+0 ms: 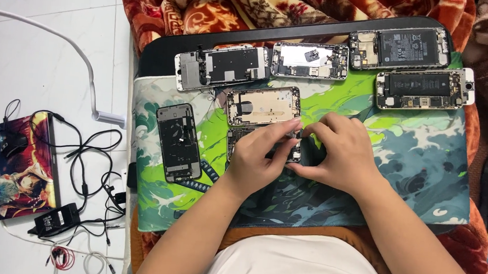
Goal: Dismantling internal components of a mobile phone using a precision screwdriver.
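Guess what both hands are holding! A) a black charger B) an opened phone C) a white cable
B: the left hand and right hand meet over an opened phone on the mat; the charger lies apart on the floor.

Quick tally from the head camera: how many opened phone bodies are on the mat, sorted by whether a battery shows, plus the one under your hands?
Opened phones with a black battery showing: 2
Opened phones with no battery showing: 4
Phone body under the left hand and right hand: 1
Total: 7
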